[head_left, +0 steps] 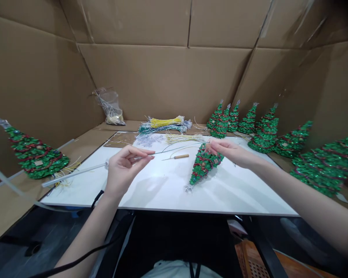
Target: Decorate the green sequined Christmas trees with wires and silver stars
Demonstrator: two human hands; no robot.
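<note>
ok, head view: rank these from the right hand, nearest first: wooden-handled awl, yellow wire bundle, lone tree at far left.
1. Wooden-handled awl, just left of the right hand.
2. Yellow wire bundle, at the back, centre.
3. Lone tree, far left edge.

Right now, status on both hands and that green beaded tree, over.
Left hand pinching thin grey wire. Right hand gripping base of green beaded cone tree, lying on white board. Wooden-handled awl between the hands.

tilted green beaded tree [203,165], thin wire [178,148]
</note>
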